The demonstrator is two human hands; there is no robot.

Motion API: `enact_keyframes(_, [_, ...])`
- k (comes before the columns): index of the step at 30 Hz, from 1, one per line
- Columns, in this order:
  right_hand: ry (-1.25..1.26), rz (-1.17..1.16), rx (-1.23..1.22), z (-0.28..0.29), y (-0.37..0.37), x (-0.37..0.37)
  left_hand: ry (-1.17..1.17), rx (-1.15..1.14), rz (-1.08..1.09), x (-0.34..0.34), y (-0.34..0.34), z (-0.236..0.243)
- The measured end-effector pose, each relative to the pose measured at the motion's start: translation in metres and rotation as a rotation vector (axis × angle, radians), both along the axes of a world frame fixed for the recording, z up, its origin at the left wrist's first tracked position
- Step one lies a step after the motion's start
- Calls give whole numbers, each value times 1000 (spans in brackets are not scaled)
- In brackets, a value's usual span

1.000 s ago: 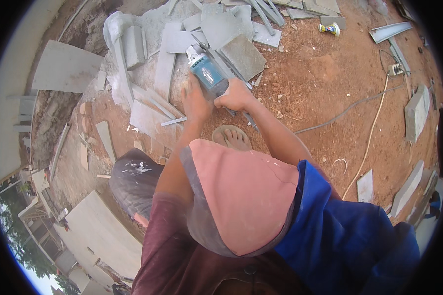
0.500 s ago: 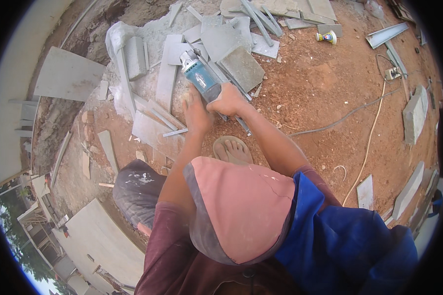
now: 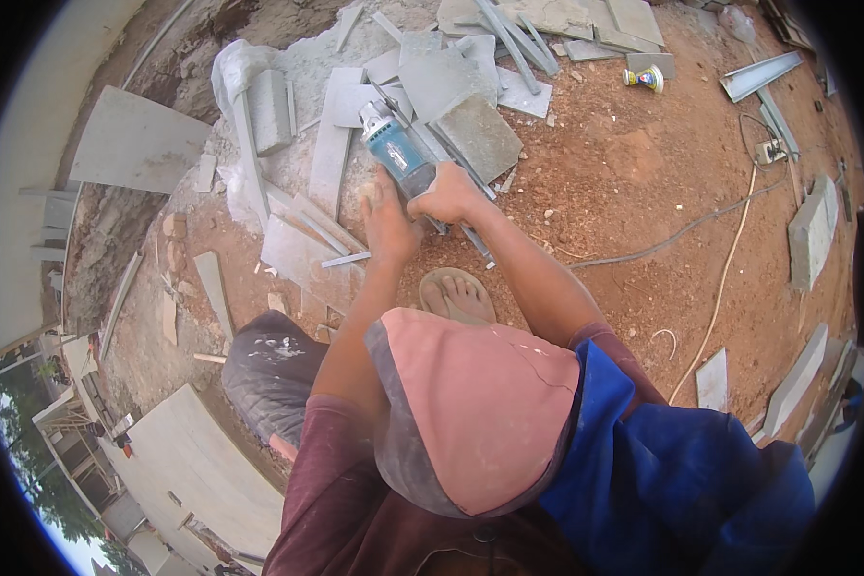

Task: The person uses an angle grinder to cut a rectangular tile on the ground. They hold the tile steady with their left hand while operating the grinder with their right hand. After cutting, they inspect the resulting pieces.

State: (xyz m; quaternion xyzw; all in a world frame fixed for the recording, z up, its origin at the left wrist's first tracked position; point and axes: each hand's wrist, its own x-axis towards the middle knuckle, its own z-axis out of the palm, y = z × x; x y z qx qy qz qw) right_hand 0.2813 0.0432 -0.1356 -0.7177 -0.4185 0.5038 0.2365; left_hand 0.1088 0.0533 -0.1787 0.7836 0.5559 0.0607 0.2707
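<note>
My right hand (image 3: 446, 194) is closed around the rear of a teal angle grinder (image 3: 398, 154). The grinder's silver head points away from me, and its thin disc (image 3: 386, 98) is seen nearly edge-on over grey slab pieces. My left hand (image 3: 390, 226) lies low beside the grinder's left side, its visible fingers stretched forward; what lies under its palm is hidden. Just left of that wrist is a narrow grey strip (image 3: 346, 259). Long grey strips (image 3: 432, 144) run beneath and to the right of the grinder, next to a square grey slab (image 3: 478, 137).
Cut slabs and strips (image 3: 331, 163) are scattered on dusty ground ahead. My sandalled foot (image 3: 458, 293) is just behind my hands. A grey cable (image 3: 662, 248) crosses the red soil toward a socket box (image 3: 770, 151) at right. A small tub (image 3: 643, 79) lies at the far right.
</note>
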Motion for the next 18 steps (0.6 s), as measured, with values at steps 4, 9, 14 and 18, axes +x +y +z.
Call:
enact_keyframes(4, [-32, 11, -27, -5, 4, 2, -1, -16, -3, 3, -1, 7])
enact_keyframes(9, [-24, 13, -21, -8, 5, 4, -14, -15, 12, 4, -3, 15])
enact_keyframes(14, [13, 35, -6, -18, 7, 9, -20, 37, 15, 5, -5, 15])
enact_keyframes(18, [42, 27, -37, -9, 7, 10, -10, 30, 13, 6, -5, 15])
